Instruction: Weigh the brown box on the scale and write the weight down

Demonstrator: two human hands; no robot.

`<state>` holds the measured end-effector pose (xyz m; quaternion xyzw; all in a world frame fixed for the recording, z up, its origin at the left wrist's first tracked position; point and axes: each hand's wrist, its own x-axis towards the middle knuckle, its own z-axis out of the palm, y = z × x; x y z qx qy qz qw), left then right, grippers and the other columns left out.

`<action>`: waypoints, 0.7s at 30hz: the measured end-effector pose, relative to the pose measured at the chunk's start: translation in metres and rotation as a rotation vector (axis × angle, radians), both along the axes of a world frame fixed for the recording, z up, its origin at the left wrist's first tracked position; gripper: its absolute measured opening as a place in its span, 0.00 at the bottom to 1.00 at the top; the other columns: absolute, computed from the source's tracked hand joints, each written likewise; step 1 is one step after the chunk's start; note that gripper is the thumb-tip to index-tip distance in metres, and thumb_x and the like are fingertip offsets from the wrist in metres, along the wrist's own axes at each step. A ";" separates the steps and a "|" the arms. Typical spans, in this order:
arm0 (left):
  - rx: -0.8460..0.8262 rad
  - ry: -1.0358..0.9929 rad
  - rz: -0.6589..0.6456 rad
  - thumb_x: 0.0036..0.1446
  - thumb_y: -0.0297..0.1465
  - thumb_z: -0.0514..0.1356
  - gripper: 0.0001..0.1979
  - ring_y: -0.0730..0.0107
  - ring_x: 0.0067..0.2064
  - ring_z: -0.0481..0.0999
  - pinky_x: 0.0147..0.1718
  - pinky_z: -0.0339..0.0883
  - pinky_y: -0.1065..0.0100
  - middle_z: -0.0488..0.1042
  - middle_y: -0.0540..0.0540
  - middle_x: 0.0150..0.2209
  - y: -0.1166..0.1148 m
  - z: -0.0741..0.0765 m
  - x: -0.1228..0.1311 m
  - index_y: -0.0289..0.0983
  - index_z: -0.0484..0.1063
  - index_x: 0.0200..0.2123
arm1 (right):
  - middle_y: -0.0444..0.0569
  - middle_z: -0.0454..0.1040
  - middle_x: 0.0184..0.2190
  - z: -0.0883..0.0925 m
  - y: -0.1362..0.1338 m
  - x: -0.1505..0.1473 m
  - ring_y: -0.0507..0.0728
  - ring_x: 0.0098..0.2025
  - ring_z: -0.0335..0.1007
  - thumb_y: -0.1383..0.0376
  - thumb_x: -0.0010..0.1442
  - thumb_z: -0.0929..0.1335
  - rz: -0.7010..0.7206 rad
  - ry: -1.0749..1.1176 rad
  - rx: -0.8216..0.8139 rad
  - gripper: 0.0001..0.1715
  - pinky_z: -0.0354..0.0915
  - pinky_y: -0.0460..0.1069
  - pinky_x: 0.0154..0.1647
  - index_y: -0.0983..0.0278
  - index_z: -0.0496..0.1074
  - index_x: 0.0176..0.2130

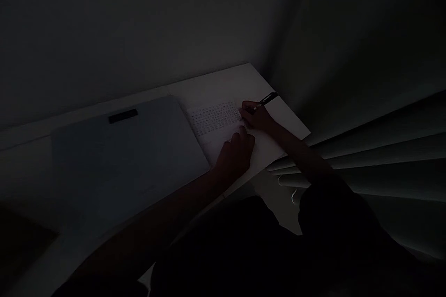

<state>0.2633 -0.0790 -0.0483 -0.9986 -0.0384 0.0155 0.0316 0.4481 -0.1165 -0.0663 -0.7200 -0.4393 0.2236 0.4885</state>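
The whole view is very dim; clock hours are counted from the sheet of paper, with twelve towards the top of the view. Largest is the plain wall (139, 23), across the twelve o'clock side behind the table. The curtain (383, 134) hangs in long folds at three to four o'clock, and the person's dark clothing (226, 246) fills six o'clock. The pale table (240, 79) runs from nine o'clock to a corner near the curtain. On it, at about eight o'clock, lies a flat grey-blue slab (128, 162), its side close beside the paper; whether it is a case that opens, and what it might contain, I cannot tell. The paper (214, 118) lies flat on the table, covered with rows of small dark marks too faint to read. The left hand (239, 151) rests at about five o'clock by the paper's lower edge, fingers curled under; whether they pinch anything, I cannot tell. The right hand (257, 115) lies at three o'clock, fingers closed around the pen. A dark strip (123, 116) sits at the slab's own twelve o'clock edge. The slim pen (268, 98) leans out of the right hand towards two o'clock.
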 end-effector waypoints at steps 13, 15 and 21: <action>-0.090 -0.037 0.008 0.64 0.23 0.45 0.27 0.44 0.51 0.70 0.32 0.71 0.58 0.50 0.24 0.69 0.005 -0.007 0.002 0.28 0.58 0.65 | 0.40 0.59 0.18 -0.008 -0.001 0.004 0.48 0.19 0.55 0.51 0.60 0.66 -0.028 -0.085 0.030 0.22 0.53 0.46 0.21 0.63 0.57 0.26; -0.086 -0.044 0.003 0.64 0.24 0.44 0.27 0.44 0.51 0.71 0.32 0.71 0.58 0.50 0.23 0.69 0.004 -0.010 0.002 0.28 0.56 0.66 | 0.40 0.59 0.17 -0.006 -0.001 0.001 0.48 0.18 0.55 0.51 0.61 0.65 -0.041 -0.093 0.016 0.22 0.53 0.47 0.21 0.63 0.58 0.26; -0.094 -0.054 0.005 0.64 0.24 0.45 0.27 0.44 0.53 0.70 0.34 0.71 0.57 0.49 0.23 0.69 0.005 -0.013 0.003 0.28 0.57 0.66 | 0.40 0.59 0.17 -0.002 0.000 -0.001 0.49 0.17 0.56 0.48 0.60 0.64 -0.033 -0.070 -0.024 0.22 0.53 0.47 0.20 0.62 0.57 0.27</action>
